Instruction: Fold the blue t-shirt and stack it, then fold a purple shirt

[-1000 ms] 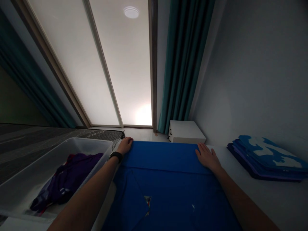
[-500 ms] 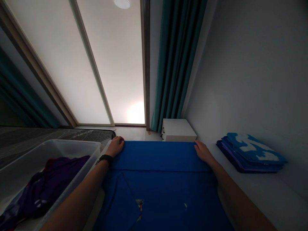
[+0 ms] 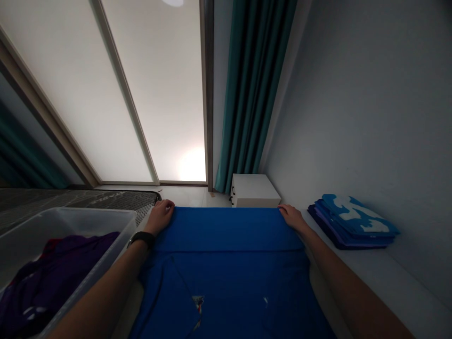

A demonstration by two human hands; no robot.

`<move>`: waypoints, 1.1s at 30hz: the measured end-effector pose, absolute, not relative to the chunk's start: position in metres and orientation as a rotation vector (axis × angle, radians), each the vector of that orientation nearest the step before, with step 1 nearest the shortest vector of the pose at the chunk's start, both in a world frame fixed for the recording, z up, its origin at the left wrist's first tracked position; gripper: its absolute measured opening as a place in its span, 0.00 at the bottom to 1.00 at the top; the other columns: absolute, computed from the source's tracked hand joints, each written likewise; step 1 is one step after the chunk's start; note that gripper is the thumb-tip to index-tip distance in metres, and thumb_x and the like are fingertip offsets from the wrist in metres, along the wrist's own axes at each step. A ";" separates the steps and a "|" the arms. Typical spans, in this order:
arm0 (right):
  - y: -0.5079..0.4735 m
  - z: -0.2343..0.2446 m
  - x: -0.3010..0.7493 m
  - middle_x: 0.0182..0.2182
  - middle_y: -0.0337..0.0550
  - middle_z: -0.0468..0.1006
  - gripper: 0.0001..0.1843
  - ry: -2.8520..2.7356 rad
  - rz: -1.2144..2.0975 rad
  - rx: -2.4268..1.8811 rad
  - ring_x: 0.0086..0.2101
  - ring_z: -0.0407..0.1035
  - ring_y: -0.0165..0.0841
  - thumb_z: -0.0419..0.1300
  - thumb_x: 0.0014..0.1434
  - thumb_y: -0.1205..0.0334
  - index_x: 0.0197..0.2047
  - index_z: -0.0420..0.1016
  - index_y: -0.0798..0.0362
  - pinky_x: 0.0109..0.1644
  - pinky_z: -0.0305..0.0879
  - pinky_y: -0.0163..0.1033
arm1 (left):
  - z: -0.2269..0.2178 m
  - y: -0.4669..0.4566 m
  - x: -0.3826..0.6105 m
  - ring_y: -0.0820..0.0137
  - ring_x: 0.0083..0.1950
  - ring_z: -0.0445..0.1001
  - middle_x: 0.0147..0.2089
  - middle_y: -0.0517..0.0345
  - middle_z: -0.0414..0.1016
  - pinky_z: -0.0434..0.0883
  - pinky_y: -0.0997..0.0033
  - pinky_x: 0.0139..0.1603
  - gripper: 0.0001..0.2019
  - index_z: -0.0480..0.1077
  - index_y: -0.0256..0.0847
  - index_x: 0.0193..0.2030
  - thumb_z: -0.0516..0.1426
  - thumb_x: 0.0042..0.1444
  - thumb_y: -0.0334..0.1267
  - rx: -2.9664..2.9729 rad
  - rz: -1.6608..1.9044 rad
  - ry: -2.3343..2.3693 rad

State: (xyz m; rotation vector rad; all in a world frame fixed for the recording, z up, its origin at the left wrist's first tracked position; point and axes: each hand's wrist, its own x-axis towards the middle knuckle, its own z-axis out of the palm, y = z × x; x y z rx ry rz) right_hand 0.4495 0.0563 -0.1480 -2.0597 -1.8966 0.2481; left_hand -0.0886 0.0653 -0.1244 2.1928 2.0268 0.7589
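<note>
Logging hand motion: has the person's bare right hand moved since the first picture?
Yes: the bare right hand has shifted slightly rightward relative to the white boxy cabinet.

hands 2 | blue garment 1 | bin 1 | folded stack 1 | curtains 2

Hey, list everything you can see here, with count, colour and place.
Garment: 1, blue, spread front centre
Folded clothes: 1 stack, blues and purple, right
Tabletop: 1, white, under stack
Storage bin: 1, translucent, left
Loose clothing: count unclear, purple and red, in bin
Patterned surface: 1, dark grey, behind bin
Drawer cabinet: 1, white, beyond garment
Curtains: 2, teal, flanking door
Sliding door panels: 2, frosted white, background
Walls: grey, right and beside door
Floor: pale, before door
Wristband: 1, black, left wrist
Left hand: 1, bare, garment's far left corner
Right hand: 1, bare, far right corner
</note>
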 end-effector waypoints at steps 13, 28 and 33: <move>0.060 -0.124 0.454 0.39 0.49 0.79 0.14 -1.969 0.310 -1.944 0.40 0.72 0.35 0.51 0.59 0.66 0.44 0.75 0.57 0.46 0.64 0.36 | -0.119 0.061 -0.089 0.61 0.45 0.72 0.42 0.50 0.75 0.70 0.65 0.46 0.21 0.74 0.37 0.49 0.49 0.55 0.44 2.143 0.757 1.913; 0.045 -0.103 0.445 0.35 0.48 0.80 0.15 -1.839 0.216 -2.088 0.37 0.73 0.38 0.54 0.57 0.63 0.43 0.79 0.55 0.41 0.61 0.37 | -0.096 0.060 -0.089 0.61 0.41 0.75 0.39 0.50 0.76 0.69 0.67 0.43 0.14 0.76 0.39 0.39 0.51 0.54 0.40 2.150 0.645 1.993; 0.030 -0.079 0.441 0.24 0.41 0.80 0.16 -1.745 0.218 -2.127 0.33 0.74 0.37 0.52 0.60 0.61 0.47 0.76 0.52 0.34 0.59 0.35 | -0.075 0.053 -0.084 0.62 0.36 0.76 0.32 0.54 0.77 0.67 0.68 0.36 0.15 0.73 0.41 0.44 0.49 0.56 0.41 2.104 0.699 2.072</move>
